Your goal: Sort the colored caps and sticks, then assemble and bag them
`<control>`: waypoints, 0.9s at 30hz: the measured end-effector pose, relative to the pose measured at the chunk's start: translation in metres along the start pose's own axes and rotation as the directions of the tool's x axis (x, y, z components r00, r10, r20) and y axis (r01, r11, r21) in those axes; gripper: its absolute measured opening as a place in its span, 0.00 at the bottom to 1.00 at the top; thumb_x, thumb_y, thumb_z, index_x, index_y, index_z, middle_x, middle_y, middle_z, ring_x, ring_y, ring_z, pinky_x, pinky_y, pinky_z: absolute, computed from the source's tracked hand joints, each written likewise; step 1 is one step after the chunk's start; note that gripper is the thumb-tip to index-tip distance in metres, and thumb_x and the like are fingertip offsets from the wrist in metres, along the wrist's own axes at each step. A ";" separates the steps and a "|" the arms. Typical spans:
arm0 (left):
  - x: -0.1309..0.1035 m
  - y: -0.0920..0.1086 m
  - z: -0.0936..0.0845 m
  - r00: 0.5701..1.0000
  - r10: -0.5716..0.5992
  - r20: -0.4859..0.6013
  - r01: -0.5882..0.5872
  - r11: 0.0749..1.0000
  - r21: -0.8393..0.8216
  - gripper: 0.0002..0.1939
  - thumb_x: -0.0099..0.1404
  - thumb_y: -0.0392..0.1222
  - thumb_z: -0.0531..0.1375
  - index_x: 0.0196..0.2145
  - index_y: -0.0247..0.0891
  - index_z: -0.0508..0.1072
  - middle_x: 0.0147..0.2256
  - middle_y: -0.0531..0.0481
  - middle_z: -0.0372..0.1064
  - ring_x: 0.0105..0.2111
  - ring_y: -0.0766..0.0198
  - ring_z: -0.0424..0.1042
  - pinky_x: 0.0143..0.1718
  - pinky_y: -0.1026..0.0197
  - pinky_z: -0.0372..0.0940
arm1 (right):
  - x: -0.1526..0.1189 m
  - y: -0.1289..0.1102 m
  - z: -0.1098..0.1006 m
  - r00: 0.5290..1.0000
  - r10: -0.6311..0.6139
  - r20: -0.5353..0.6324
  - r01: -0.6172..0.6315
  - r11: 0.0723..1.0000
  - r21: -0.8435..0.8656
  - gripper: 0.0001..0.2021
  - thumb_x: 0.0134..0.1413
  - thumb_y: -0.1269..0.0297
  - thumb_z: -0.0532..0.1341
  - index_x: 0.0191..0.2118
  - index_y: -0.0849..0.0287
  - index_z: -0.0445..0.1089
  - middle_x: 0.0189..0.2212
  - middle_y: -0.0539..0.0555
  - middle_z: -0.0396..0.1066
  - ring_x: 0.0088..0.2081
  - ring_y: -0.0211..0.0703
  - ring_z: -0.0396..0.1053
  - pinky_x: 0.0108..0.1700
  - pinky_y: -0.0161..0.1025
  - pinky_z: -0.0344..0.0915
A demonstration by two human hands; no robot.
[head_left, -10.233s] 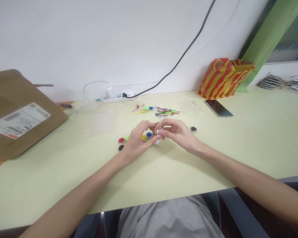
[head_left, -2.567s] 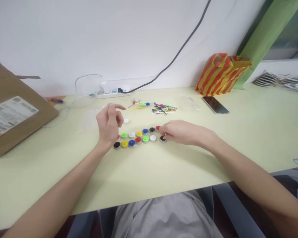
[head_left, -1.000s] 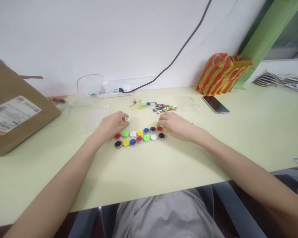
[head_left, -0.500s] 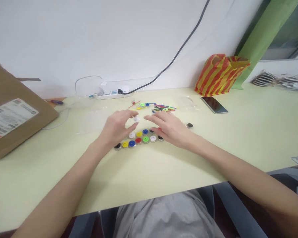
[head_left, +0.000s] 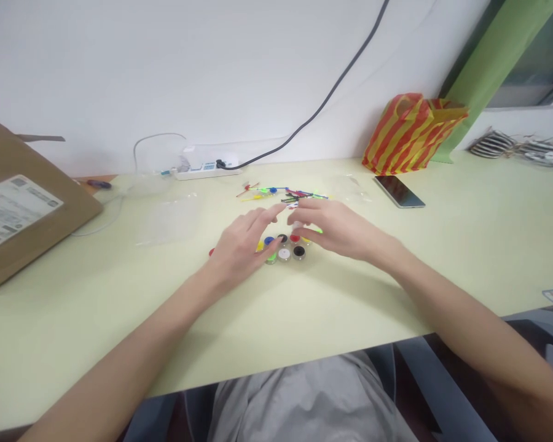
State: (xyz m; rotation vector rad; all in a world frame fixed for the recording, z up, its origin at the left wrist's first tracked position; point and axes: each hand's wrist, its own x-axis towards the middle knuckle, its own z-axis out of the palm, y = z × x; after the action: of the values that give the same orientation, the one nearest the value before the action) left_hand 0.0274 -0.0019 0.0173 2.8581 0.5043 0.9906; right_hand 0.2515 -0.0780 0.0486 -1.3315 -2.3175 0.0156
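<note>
"What does the head view show of the hands?"

"The left hand holds nothing that I can see. Its thumb and forefinger stand wide apart, the thumb low beside the black disc. The right hand is half curled, and seems to pinch a small white disc at its fingertips, though blur and the fingers leave me less than sure."

"And the other discs?"

"Close together on the bench, partly under the hands: blue, red and yellow farther back, with a pale one and a dark one nearer the person. Coloured sticks lie beyond the hands, and a phone lies off to the right."

"So what step is this?"

"Handling one disc just above or beside the others, I'd judge. Whether its underside touches anything, I can't tell."

"What would a good next move call for?"

"A light, level hold, a view past the fingers, and enough room that neither hand nudges its neighbours."
</note>
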 end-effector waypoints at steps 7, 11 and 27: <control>-0.001 -0.003 0.002 0.998 -0.038 0.047 0.038 0.999 -0.001 0.23 0.74 0.34 0.52 0.64 0.42 0.60 0.46 0.45 0.71 0.46 0.58 0.73 0.48 0.54 0.68 | -0.007 0.011 -0.028 0.775 0.285 0.564 -0.352 0.936 0.011 0.06 0.58 0.70 0.59 0.34 0.58 0.74 0.29 0.50 0.73 0.26 0.37 0.63 0.29 0.36 0.55; -0.002 -0.005 0.002 0.997 -0.042 0.059 0.043 0.999 -0.014 0.22 0.74 0.34 0.52 0.64 0.42 0.60 0.46 0.45 0.71 0.46 0.58 0.72 0.48 0.54 0.68 | -0.008 0.010 -0.022 0.767 0.303 0.565 -0.374 0.927 0.010 0.04 0.54 0.69 0.62 0.37 0.56 0.70 0.33 0.50 0.72 0.28 0.37 0.63 0.29 0.35 0.53; 0.000 -0.003 0.000 0.996 -0.031 0.078 0.032 0.999 -0.005 0.22 0.73 0.33 0.50 0.63 0.41 0.61 0.45 0.46 0.72 0.44 0.58 0.72 0.45 0.55 0.67 | -0.003 0.005 -0.016 0.849 0.244 0.468 -0.272 0.962 -0.008 0.02 0.54 0.71 0.61 0.31 0.59 0.69 0.30 0.51 0.71 0.29 0.38 0.62 0.31 0.36 0.52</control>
State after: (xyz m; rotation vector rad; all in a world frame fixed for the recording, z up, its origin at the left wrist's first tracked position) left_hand 0.0262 0.0013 0.0162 2.8610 0.5368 0.8706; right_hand 0.2633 -0.0810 0.0611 -1.7548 -2.4627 0.5449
